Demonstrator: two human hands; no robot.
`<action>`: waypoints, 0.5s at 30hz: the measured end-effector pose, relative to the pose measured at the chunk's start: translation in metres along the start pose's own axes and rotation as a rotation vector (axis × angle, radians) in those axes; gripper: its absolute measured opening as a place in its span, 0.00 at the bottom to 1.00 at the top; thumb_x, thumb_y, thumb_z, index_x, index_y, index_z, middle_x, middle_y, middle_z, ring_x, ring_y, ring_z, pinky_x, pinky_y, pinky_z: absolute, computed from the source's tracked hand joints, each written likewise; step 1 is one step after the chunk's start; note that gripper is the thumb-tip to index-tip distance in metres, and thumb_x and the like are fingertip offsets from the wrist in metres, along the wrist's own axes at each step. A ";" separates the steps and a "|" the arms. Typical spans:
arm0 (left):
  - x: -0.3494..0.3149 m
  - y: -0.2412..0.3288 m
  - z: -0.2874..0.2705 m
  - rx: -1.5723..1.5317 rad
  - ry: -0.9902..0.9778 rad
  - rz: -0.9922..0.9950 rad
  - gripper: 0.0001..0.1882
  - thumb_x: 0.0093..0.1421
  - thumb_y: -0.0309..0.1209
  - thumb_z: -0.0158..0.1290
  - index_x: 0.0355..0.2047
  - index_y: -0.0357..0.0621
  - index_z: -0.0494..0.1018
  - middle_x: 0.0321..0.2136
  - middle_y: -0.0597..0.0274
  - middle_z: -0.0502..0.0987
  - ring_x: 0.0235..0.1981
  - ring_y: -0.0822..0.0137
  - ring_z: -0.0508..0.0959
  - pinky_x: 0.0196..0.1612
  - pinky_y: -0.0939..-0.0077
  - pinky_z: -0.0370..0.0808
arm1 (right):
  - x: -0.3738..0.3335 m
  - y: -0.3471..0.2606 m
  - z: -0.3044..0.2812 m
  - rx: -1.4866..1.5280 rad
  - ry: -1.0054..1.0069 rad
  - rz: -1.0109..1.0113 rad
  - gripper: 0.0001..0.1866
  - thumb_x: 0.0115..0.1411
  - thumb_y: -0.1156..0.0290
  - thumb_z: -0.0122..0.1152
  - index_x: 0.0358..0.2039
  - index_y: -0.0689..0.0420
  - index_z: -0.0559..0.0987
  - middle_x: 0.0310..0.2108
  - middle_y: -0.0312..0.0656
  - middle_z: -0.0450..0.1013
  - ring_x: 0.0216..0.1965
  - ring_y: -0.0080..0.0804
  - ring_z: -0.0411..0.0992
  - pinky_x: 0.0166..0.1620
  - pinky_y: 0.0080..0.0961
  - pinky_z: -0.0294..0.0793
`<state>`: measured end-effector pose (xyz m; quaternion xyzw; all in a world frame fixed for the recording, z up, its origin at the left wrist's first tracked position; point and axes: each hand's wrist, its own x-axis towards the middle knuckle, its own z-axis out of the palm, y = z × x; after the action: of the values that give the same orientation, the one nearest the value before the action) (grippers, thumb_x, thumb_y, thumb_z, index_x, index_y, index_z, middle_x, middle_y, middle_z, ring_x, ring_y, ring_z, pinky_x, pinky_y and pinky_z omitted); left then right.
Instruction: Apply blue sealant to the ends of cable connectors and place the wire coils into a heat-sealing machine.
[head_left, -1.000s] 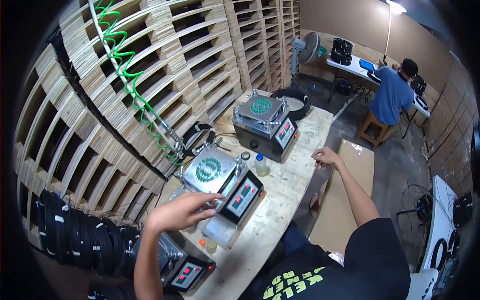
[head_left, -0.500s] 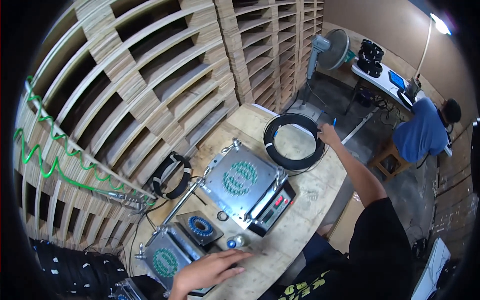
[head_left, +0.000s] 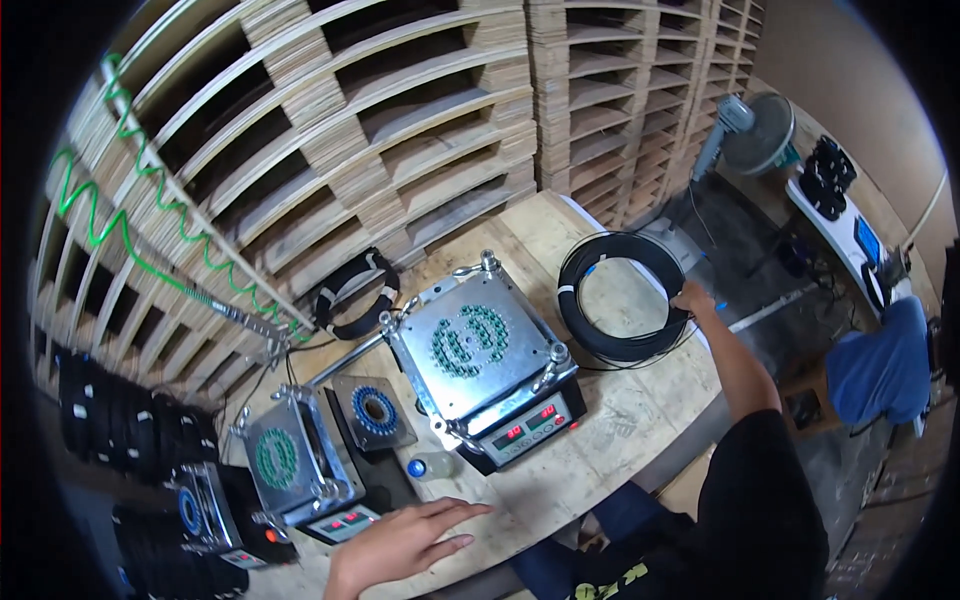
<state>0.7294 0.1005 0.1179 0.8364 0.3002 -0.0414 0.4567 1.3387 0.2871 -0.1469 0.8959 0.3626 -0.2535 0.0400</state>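
Note:
On the far right part of the wooden table lies a large coil of thin black cable [head_left: 582, 325], with a white band on its left side. My right hand [head_left: 694, 298] is closed on the coil's right edge, fingers pinched together. A small blue-tipped item sticks out beside that hand; what it is I cannot make out. My left hand [head_left: 405, 540] hovers near the table's front edge with its fingers stretched out and nothing in them. Nearest to it are a small clear bottle with a blue cap [head_left: 418, 467] and a smaller metal-topped device [head_left: 277, 455].
A larger metal-plate device [head_left: 470, 345] with green rings of holes and red digits stands mid-table. Behind it rests a smaller black coil [head_left: 358, 292]. A plate with a blue ring [head_left: 374, 410] sits between the devices. Pallets [head_left: 430, 120] rise behind; a person [head_left: 880, 360] sits at right.
The view has swung, so the table and devices appear shifted. My right hand stays at the coil's right edge, and my left hand remains stretched out near the front edge.

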 end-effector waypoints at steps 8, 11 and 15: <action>-0.003 0.053 0.051 0.090 0.192 -0.025 0.22 0.67 0.33 0.53 0.61 0.48 0.68 0.45 0.47 0.78 0.41 0.44 0.79 0.46 0.56 0.76 | -0.046 -0.028 -0.014 0.757 0.364 -0.337 0.18 0.39 0.69 0.68 0.27 0.70 0.75 0.31 0.59 0.79 0.33 0.45 0.80 0.35 0.39 0.77; 0.010 0.076 0.061 0.150 0.269 0.039 0.20 0.66 0.31 0.54 0.57 0.42 0.71 0.44 0.45 0.80 0.43 0.47 0.81 0.47 0.59 0.78 | -0.035 -0.029 -0.048 0.686 0.611 -0.495 0.23 0.44 0.67 0.63 0.39 0.69 0.73 0.34 0.63 0.78 0.42 0.57 0.78 0.45 0.45 0.76; 0.031 0.072 0.099 0.134 0.437 0.003 0.18 0.67 0.31 0.53 0.55 0.39 0.73 0.43 0.49 0.81 0.41 0.56 0.83 0.46 0.66 0.79 | -0.114 -0.041 -0.107 0.695 0.621 -0.679 0.29 0.46 0.70 0.65 0.50 0.64 0.70 0.31 0.54 0.76 0.26 0.46 0.78 0.32 0.38 0.77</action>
<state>0.8135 0.0080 0.1034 0.8543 0.3874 0.1218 0.3244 1.2876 0.2725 0.0060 0.7224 0.5199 -0.0814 -0.4485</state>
